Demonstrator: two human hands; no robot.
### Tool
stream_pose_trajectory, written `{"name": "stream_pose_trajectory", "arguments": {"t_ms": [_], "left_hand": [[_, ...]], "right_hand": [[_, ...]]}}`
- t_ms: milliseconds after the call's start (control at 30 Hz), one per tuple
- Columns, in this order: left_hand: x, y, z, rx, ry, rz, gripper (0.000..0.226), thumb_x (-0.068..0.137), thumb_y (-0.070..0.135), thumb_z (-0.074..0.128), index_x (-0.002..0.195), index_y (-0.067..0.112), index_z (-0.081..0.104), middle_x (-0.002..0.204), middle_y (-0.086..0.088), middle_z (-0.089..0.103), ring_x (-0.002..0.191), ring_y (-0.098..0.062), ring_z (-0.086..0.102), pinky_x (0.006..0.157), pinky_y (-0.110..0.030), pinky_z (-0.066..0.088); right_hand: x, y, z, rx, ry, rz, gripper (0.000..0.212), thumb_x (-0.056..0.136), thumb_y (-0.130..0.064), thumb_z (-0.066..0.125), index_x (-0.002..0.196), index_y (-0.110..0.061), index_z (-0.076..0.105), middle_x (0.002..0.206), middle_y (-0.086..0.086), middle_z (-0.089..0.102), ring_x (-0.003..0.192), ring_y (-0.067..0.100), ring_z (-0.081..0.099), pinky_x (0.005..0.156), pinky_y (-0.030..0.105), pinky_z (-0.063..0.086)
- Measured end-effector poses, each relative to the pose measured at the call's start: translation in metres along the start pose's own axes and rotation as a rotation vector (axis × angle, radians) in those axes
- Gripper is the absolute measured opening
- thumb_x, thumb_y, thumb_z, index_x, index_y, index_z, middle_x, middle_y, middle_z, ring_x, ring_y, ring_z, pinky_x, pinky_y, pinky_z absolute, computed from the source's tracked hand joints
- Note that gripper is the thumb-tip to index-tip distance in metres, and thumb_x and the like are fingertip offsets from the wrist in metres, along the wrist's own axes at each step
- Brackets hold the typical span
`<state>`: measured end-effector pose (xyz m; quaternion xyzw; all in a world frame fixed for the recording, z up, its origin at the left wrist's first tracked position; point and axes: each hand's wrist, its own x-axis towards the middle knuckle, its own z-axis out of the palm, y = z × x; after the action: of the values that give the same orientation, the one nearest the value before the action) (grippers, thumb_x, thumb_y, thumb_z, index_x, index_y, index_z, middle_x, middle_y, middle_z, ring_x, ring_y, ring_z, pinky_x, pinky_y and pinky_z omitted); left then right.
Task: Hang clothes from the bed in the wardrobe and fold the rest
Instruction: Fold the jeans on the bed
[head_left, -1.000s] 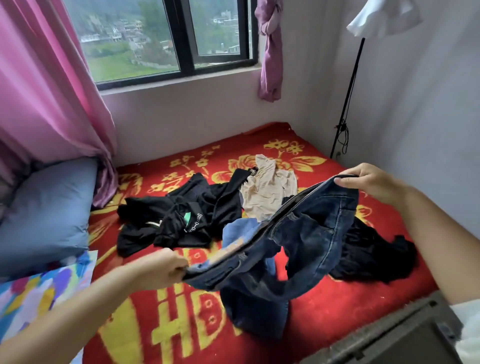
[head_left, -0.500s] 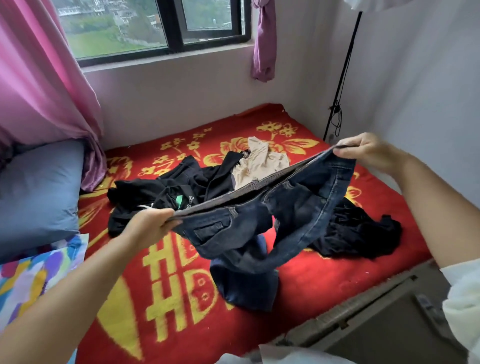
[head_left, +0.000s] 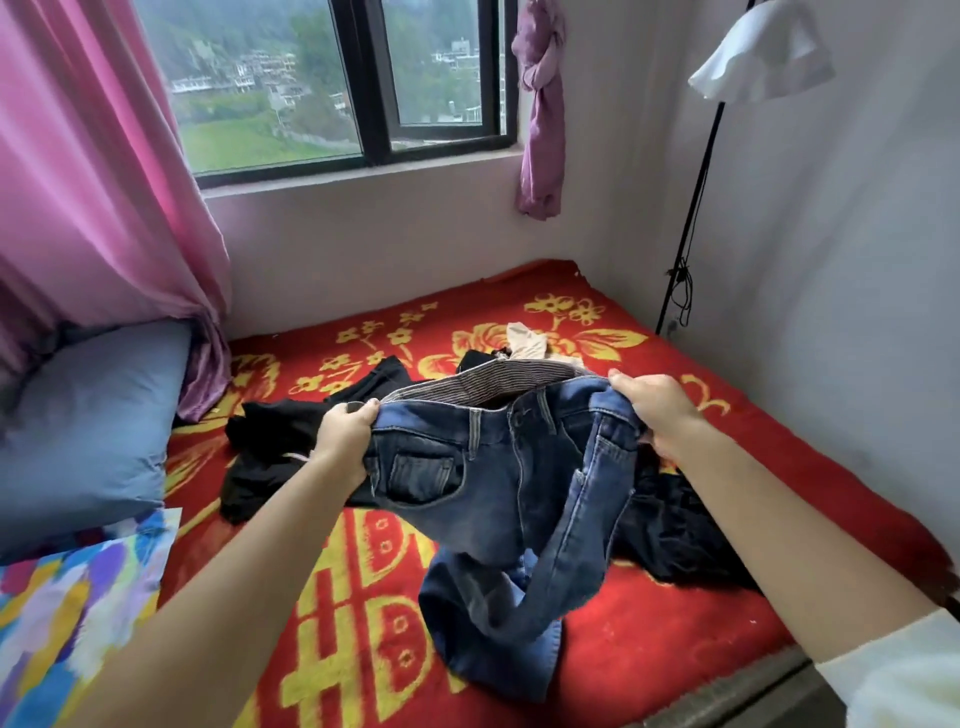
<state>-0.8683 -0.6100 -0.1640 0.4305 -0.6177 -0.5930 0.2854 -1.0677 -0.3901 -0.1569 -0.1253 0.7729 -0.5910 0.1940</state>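
A pair of dark blue jeans (head_left: 498, 483) hangs in front of me above the bed (head_left: 639, 644). My left hand (head_left: 345, 434) grips the waistband at its left end and my right hand (head_left: 657, 410) grips it at the right end. The waistband is stretched level between the hands, front side facing me, and the legs droop crumpled onto the red and yellow blanket. Behind the jeans lie black clothes (head_left: 280, 441), a beige garment (head_left: 527, 340) and another dark garment (head_left: 675, 530) at the right.
A blue pillow (head_left: 83, 421) and a colourful cloth (head_left: 67, 623) lie at the left. A pink curtain (head_left: 88, 182) hangs by the window. A black lamp stand (head_left: 693, 208) stands in the right corner. White walls close the bed on two sides.
The jeans have been turned so the front faces me, with the waistband now level. Both hands came closer together and toward me. The camera view rose slightly.
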Motion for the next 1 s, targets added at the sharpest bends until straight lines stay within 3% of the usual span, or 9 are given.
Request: {"name": "stream_pose_trajectory", "arguments": {"t_ms": [67, 167, 267, 400, 567, 667, 733, 867, 1000], "left_hand": [[0.005, 0.005, -0.006, 0.410, -0.028, 0.357, 0.012, 0.093, 0.009, 0.051, 0.090, 0.021, 0.048, 0.073, -0.004, 0.049, 0.071, -0.022, 0.048, 0.064, -0.028, 0.038], [0.011, 0.003, -0.021, 0.707, -0.275, 0.803, 0.030, 0.088, -0.001, 0.055, 0.085, 0.028, 0.058, 0.081, -0.008, 0.067, 0.074, -0.010, 0.057, 0.070, -0.002, 0.036], [0.017, 0.007, -0.031, 0.874, -0.489, 0.809, 0.012, 0.077, 0.010, 0.073, 0.089, 0.012, 0.071, 0.079, 0.018, 0.065, 0.080, 0.004, 0.055, 0.070, 0.002, 0.034], [0.025, 0.006, -0.043, 1.220, -0.702, 0.747, 0.016, 0.074, 0.016, 0.077, 0.087, 0.013, 0.069, 0.080, 0.013, 0.045, 0.077, -0.011, 0.049, 0.069, -0.012, 0.035], [0.025, -0.006, -0.057, 0.855, -0.551, 0.901, 0.039, 0.068, 0.007, 0.073, 0.079, 0.035, 0.050, 0.081, 0.023, 0.048, 0.075, 0.014, 0.048, 0.066, -0.005, 0.035], [0.020, 0.004, -0.054, 0.556, -0.327, 0.819, 0.041, 0.072, 0.015, 0.059, 0.070, 0.054, 0.049, 0.067, 0.028, 0.052, 0.056, 0.010, 0.040, 0.054, -0.008, 0.031], [0.024, 0.008, -0.056, 0.456, -0.176, 0.836, 0.037, 0.075, 0.013, 0.060, 0.069, 0.049, 0.051, 0.065, 0.027, 0.052, 0.055, 0.008, 0.040, 0.055, -0.008, 0.031], [0.031, 0.014, -0.054, 0.571, 0.042, 0.779, 0.029, 0.080, 0.003, 0.069, 0.062, 0.008, 0.047, 0.057, 0.000, 0.046, 0.054, -0.009, 0.035, 0.053, -0.014, 0.031], [0.035, 0.005, -0.058, 0.742, 0.122, 0.666, 0.049, 0.076, 0.017, 0.075, 0.050, 0.012, 0.034, 0.048, -0.002, 0.036, 0.052, -0.023, 0.034, 0.052, -0.027, 0.021]], "right_hand": [[0.000, -0.005, -0.008, -0.362, -0.114, -0.176, 0.037, 0.093, -0.020, 0.051, 0.059, -0.010, 0.040, 0.056, 0.006, 0.033, 0.051, 0.018, 0.031, 0.049, 0.027, 0.023], [-0.003, -0.008, -0.021, -0.827, -0.408, -0.239, 0.027, 0.090, -0.023, 0.056, 0.068, -0.010, 0.046, 0.060, 0.002, 0.038, 0.051, 0.014, 0.034, 0.045, 0.021, 0.022], [-0.009, -0.003, -0.020, -1.139, -0.667, -0.201, 0.029, 0.086, -0.027, 0.062, 0.068, -0.008, 0.050, 0.056, 0.000, 0.031, 0.049, 0.012, 0.028, 0.041, 0.021, 0.021], [-0.006, 0.007, -0.029, -1.201, -0.717, -0.196, 0.021, 0.090, -0.022, 0.057, 0.100, -0.007, 0.068, 0.071, -0.008, 0.046, 0.063, 0.010, 0.045, 0.052, 0.014, 0.031], [0.006, 0.021, -0.060, -0.518, -0.710, -0.070, 0.024, 0.052, -0.030, 0.069, 0.066, -0.010, 0.068, 0.114, -0.004, 0.052, 0.101, 0.010, 0.053, 0.088, 0.025, 0.036], [0.010, 0.026, -0.075, -0.125, -0.637, -0.083, 0.016, 0.046, -0.017, 0.071, 0.057, -0.006, 0.069, 0.095, 0.005, 0.062, 0.075, 0.008, 0.063, 0.069, 0.020, 0.048], [0.011, 0.022, -0.083, 0.045, -0.606, -0.122, 0.035, 0.039, -0.024, 0.083, 0.058, -0.001, 0.065, 0.077, 0.004, 0.062, 0.062, 0.014, 0.061, 0.057, 0.021, 0.048], [0.005, 0.003, -0.084, 0.077, -0.501, -0.258, 0.015, 0.058, -0.010, 0.066, 0.044, -0.011, 0.060, 0.062, -0.003, 0.054, 0.055, 0.012, 0.050, 0.055, 0.025, 0.036], [0.009, 0.003, -0.074, -0.253, -0.358, -0.479, 0.036, 0.068, -0.014, 0.068, 0.037, -0.022, 0.052, 0.054, -0.005, 0.048, 0.051, 0.008, 0.041, 0.052, 0.021, 0.031]]}}
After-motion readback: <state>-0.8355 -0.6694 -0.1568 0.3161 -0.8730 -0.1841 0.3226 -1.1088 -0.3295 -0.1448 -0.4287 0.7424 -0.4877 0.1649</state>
